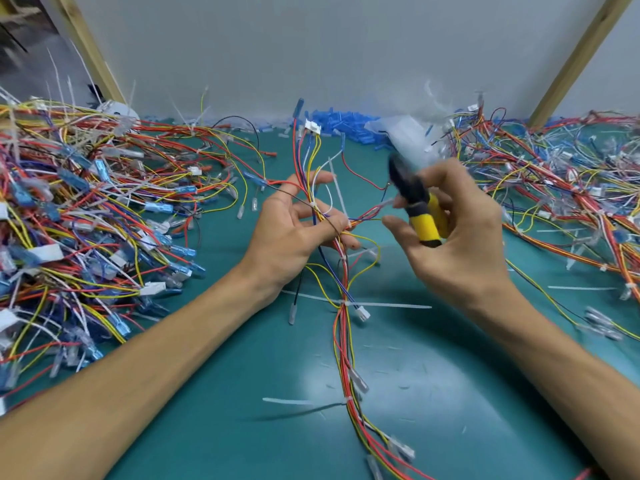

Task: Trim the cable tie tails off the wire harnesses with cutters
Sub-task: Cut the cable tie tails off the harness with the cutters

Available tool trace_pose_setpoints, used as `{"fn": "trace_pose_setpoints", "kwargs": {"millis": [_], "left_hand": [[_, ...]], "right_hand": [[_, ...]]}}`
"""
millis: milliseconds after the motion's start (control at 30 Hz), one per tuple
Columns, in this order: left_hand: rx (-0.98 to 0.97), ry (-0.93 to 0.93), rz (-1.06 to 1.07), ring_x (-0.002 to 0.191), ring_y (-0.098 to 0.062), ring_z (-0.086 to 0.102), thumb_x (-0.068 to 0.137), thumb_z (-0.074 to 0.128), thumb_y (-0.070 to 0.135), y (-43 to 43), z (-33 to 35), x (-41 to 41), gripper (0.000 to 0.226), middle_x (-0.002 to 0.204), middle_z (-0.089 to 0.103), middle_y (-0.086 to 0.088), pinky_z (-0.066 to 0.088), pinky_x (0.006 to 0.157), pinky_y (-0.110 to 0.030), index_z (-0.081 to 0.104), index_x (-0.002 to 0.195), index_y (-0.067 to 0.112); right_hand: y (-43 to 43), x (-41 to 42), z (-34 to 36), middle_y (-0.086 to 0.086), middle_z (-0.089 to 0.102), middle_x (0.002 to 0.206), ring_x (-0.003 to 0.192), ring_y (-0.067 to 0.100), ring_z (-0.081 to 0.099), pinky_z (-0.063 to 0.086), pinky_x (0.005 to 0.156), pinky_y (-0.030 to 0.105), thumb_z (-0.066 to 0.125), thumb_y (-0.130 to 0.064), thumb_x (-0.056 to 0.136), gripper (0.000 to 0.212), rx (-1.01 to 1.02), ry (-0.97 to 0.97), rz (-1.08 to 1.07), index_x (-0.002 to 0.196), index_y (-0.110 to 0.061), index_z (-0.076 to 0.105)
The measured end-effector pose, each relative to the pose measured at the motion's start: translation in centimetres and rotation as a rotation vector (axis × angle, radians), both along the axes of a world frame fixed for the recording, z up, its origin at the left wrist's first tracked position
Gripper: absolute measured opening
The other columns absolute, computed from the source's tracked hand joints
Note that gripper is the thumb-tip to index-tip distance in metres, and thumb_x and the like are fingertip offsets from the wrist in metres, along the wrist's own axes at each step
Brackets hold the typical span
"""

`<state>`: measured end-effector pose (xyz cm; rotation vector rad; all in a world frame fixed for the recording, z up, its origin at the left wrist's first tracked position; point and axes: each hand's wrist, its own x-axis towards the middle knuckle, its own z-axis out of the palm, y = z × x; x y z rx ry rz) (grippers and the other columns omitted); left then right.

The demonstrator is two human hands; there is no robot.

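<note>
My left hand [294, 233] grips a wire harness [341, 327] of red, yellow, blue and white wires that runs from the table's front edge up past my fingers to a white connector [312, 127]. A white cable tie tail [338, 194] sticks up from the bundle just right of my left fingers. Lower down, two other ties with long tails [391, 305] [287, 401] cross the harness. My right hand [457, 237] holds yellow-and-black cutters [415, 202], blurred, with their dark jaws pointing up and left, a short way right of the upright tail.
A big heap of harnesses [79, 220] covers the left of the green mat [242, 393]; another heap [561, 188] fills the right. Blue terminal sleeves [346, 124] and a clear plastic bag [405, 136] lie at the back wall. Small cut tie scraps dot the mat.
</note>
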<state>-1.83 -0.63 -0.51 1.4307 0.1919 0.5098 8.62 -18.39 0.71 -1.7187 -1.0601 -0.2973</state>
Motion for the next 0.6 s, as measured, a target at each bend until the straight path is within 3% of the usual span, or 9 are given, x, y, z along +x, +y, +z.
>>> {"fn": "trace_pose_setpoints", "kwargs": {"millis": [67,133,167,333,433,500,600], "left_hand": [[0.001,0.001,-0.018,0.061,-0.027,0.075,0.093,0.065,-0.016,-0.07,-0.07,0.00,0.049,0.070,0.070,0.002,0.062,0.065,-0.032,0.049,0.133,0.008],[-0.012,0.007,-0.029,0.062,-0.028,0.075,0.092,0.066,-0.016,-0.10,-0.07,-0.01,0.049,0.075,0.070,-0.003,0.061,0.064,-0.032,0.052,0.131,0.010],[-0.016,0.011,-0.033,0.061,-0.029,0.075,0.091,0.066,-0.016,-0.11,-0.03,-0.03,0.050,0.080,0.070,-0.010,0.062,0.064,-0.033,0.052,0.132,0.009],[0.014,0.033,-0.051,0.061,-0.030,0.075,0.090,0.068,-0.016,-0.09,0.01,0.02,0.054,0.091,0.065,-0.033,0.063,0.066,-0.036,0.053,0.136,0.006],[0.015,0.036,-0.071,0.061,-0.030,0.075,0.090,0.068,-0.016,-0.25,0.10,-0.09,0.054,0.102,0.061,-0.047,0.064,0.066,-0.037,0.052,0.137,0.006],[0.010,0.041,-0.074,0.062,-0.029,0.075,0.090,0.068,-0.016,-0.25,0.03,-0.10,0.054,0.101,0.064,-0.043,0.063,0.065,-0.034,0.053,0.136,0.007],[0.000,0.050,-0.077,0.067,-0.030,0.075,0.089,0.069,-0.015,-0.27,-0.13,-0.02,0.055,0.083,0.072,-0.016,0.064,0.067,-0.037,0.051,0.138,0.004]], "right_hand": [[0.12,0.05,-0.26,0.002,0.069,0.083,0.067,0.021,0.064,0.050,0.059,0.032,0.082,-0.009,0.083,0.031,-0.049,-0.082,0.017,0.100,-0.016,0.057],[0.30,0.20,-0.46,-0.013,0.063,0.080,0.064,0.001,0.055,0.038,0.060,0.012,0.085,-0.008,0.079,0.033,-0.120,-0.176,-0.001,0.100,-0.013,0.061],[0.34,0.32,-0.56,-0.016,0.058,0.077,0.063,-0.001,0.050,0.035,0.061,0.011,0.086,-0.008,0.077,0.033,-0.152,-0.208,-0.015,0.100,-0.012,0.062],[0.37,0.56,-0.50,-0.009,0.055,0.074,0.062,0.006,0.044,0.034,0.058,0.014,0.086,-0.006,0.075,0.035,-0.176,-0.269,-0.039,0.101,-0.012,0.064],[0.28,0.42,-0.28,-0.005,0.056,0.071,0.061,0.011,0.043,0.038,0.056,0.025,0.086,-0.008,0.076,0.032,-0.185,-0.276,-0.036,0.100,-0.010,0.065],[0.17,0.41,-0.16,-0.005,0.055,0.068,0.062,0.012,0.043,0.036,0.055,0.023,0.086,-0.010,0.078,0.029,-0.186,-0.284,-0.038,0.099,-0.010,0.066],[0.10,0.46,-0.02,-0.008,0.052,0.068,0.060,0.008,0.045,0.033,0.056,0.017,0.084,-0.009,0.078,0.027,-0.169,-0.277,-0.038,0.099,-0.010,0.066]]}}
